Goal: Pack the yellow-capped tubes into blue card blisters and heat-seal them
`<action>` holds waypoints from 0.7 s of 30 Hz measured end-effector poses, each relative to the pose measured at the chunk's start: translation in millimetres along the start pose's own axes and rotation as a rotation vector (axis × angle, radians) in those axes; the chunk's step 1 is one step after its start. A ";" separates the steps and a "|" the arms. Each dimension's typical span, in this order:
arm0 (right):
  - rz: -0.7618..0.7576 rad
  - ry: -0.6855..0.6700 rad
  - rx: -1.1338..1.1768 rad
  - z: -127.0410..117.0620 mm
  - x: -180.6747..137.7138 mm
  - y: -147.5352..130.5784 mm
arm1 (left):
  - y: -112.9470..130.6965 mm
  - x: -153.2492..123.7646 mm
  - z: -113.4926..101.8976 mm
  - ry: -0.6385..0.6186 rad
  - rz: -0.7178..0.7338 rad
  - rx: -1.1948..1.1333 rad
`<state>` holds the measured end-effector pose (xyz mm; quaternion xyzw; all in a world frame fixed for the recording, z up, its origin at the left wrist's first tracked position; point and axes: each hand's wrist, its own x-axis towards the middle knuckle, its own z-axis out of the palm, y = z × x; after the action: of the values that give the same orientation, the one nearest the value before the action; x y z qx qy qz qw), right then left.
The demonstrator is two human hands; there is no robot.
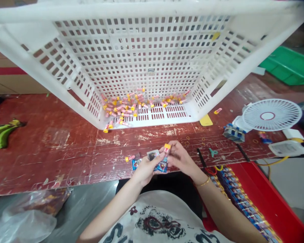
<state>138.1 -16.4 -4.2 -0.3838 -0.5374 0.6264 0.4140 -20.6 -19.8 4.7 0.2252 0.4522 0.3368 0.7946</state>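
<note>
My left hand pinches a blue printed card and the lower part of a small yellow-capped tube, its thumb lying across them. From the other side, my right hand has its fingers closed around the same tube and card; the exact contact is partly hidden. A grey-and-dark piece shows behind the left thumb. Beside my left hand, another yellow-capped tube with pink contents lies on the table, close to a second blue packet.
A big white crate lies on its side, open toward me, with several yellow-capped tubes inside. Right of it are a white fan, a bundle of blue packets and a red bin holding rows of packets. Bananas lie left.
</note>
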 end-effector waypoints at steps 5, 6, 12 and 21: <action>-0.018 0.143 -0.184 19.6 -22.3 4.2 | 1.1 2.4 14.0 0.023 -0.021 -0.060; -0.028 0.204 -0.200 22.1 -23.3 3.6 | 1.4 1.7 14.7 0.015 -0.020 -0.030; -0.154 0.282 -0.243 22.1 -23.7 2.1 | -4.3 -2.0 7.5 -0.052 0.023 0.092; -0.194 0.380 -0.405 23.2 -24.5 3.9 | -11.1 5.0 4.5 -0.050 0.092 0.180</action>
<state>125.1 -47.8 -4.3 -0.5159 -0.5985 0.3806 0.4804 -11.3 -23.8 -3.3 0.3244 0.4496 0.3252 0.7661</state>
